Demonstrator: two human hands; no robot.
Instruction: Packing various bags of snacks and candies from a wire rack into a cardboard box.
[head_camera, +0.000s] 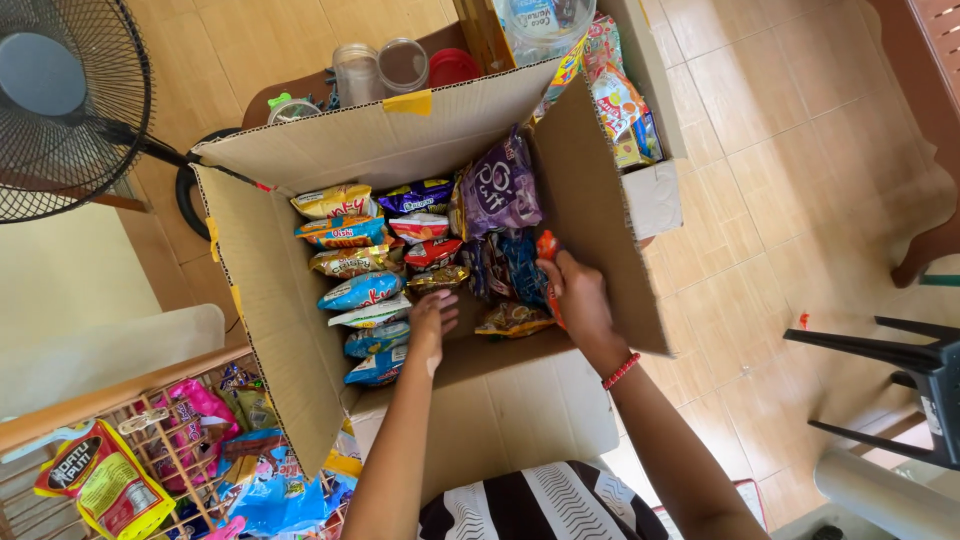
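Orange snack packet (547, 247) stands upright (mostly hidden) against the cardboard box's (270, 300) right wall.

Both bare arms reach forward and slightly inward from the bottom of the view, elbows bent. The left hand (432, 318) is palm down with its fingers curled loosely downward, a pale patch showing on the wrist just behind it. The right hand (578, 300), ahead of and beside the left hand, has its fingers folded in a grip, with a red beaded band around the wrist behind it.
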